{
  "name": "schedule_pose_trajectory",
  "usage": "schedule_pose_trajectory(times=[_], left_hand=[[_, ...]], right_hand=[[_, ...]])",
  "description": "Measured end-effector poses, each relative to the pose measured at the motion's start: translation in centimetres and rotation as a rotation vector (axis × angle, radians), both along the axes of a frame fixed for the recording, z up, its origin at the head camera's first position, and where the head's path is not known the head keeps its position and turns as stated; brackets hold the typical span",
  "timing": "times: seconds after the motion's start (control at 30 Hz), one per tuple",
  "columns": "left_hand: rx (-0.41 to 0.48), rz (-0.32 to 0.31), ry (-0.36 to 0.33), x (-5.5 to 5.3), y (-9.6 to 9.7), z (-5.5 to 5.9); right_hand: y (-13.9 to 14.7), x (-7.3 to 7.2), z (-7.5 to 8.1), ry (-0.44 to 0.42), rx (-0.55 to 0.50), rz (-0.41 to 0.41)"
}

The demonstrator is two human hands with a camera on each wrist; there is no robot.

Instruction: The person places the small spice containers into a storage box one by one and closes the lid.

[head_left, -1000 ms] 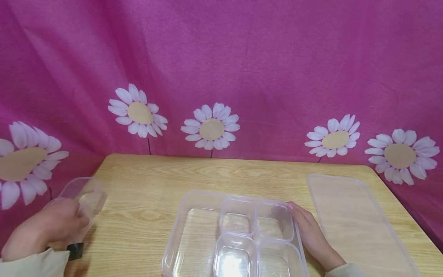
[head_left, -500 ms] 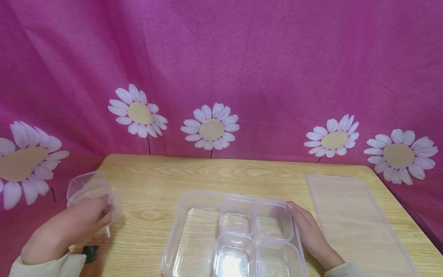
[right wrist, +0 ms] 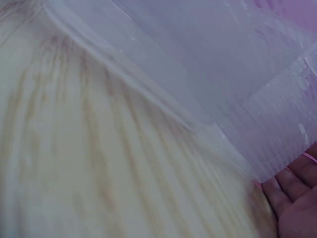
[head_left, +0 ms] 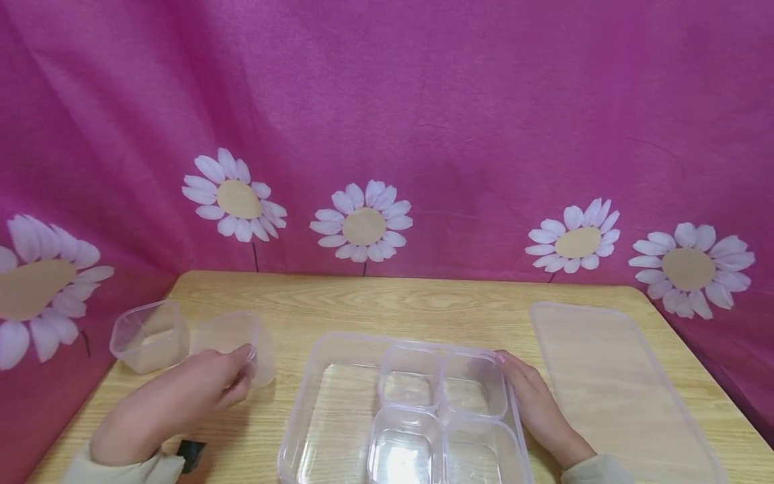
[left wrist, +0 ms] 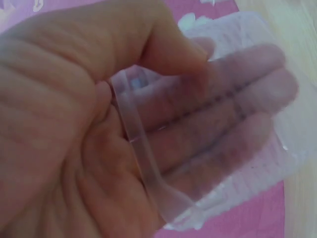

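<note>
My left hand (head_left: 181,396) pinches a small clear plastic container (head_left: 232,343) by its rim, tilted on its side. In the left wrist view, the thumb lies on one face and the fingers show blurred through the clear wall of the container (left wrist: 247,148). A large clear plastic box (head_left: 338,403) stands at the table's front middle, with several small square containers (head_left: 411,376) in its right half. My right hand (head_left: 538,410) holds the box's right side, its tip at the rim; the right wrist view shows fingers against the outer wall.
Another small clear container (head_left: 151,339) stands upright at the table's left edge, behind the left hand. A flat translucent lid (head_left: 623,390) lies on the right of the wooden table (head_left: 411,296). Behind hangs a pink cloth (head_left: 459,121) with printed daisies.
My left hand has moved right from the table's left edge, carrying the small container towards the box. The other small container at the left is now uncovered. My right hand stays put.
</note>
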State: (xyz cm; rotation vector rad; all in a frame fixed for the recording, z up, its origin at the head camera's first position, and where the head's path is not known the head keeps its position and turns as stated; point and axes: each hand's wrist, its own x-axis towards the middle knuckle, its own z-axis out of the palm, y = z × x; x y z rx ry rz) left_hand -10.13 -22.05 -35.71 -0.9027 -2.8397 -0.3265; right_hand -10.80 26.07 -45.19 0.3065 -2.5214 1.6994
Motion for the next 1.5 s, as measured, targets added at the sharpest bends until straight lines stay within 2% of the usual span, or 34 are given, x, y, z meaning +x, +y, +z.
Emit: schedule_pose_trajectory(times=[0.13,0.23,0.43,0.6,0.8,0.9,0.97,1.1,1.13,1.2,1.27,1.3,1.33,1.5], left_hand=[[0.017,-0.053,-0.002,0.2,1.0,0.1],[0.027,-0.061,-0.017,0.5,1.9,0.3],[0.031,-0.067,0.069,1.1,3.7,0.8],[0.013,-0.084,0.051,1.5,5.2,1.0],[-0.005,-0.141,0.168,2.1,6.2,1.3],[0.010,-0.153,0.182,2.5,6.7,1.6],[0.015,-0.165,0.131,2.9,7.0,1.9],[0.028,-0.215,0.129,3.2,7.8,1.8],[0.026,-0.216,0.084,3.3,8.0,1.9],[0.019,-0.226,0.070,3.3,8.3,1.7],[-0.008,-0.221,-0.024,3.5,8.6,1.7],[-0.020,-0.230,-0.024,3.5,8.7,1.6],[-0.035,-0.227,-0.066,3.6,8.8,1.7],[-0.073,-0.248,-0.173,3.8,9.0,1.7]], right_hand=[[-0.1,0.0,0.0,-0.012,-0.023,0.014],[-0.1,0.0,0.0,-0.018,-0.032,0.021],[-0.2,0.0,0.1,-0.053,-0.020,0.004],[-0.2,0.1,0.1,-0.064,-0.021,0.000],[-0.2,0.2,0.1,-0.044,-0.031,0.016],[-0.1,0.1,0.1,-0.035,-0.018,0.018],[-0.1,0.1,0.1,-0.023,-0.014,0.020],[-0.1,0.0,0.0,-0.012,-0.027,0.022],[-0.1,0.0,0.0,-0.012,-0.028,0.019],[-0.1,0.1,0.0,-0.016,-0.038,0.022],[-0.2,0.1,0.0,-0.021,-0.046,0.024],[-0.2,0.1,0.0,-0.025,-0.048,0.026],[-0.2,0.1,0.0,-0.027,-0.046,0.023],[-0.1,0.1,0.1,-0.047,-0.029,0.015]])
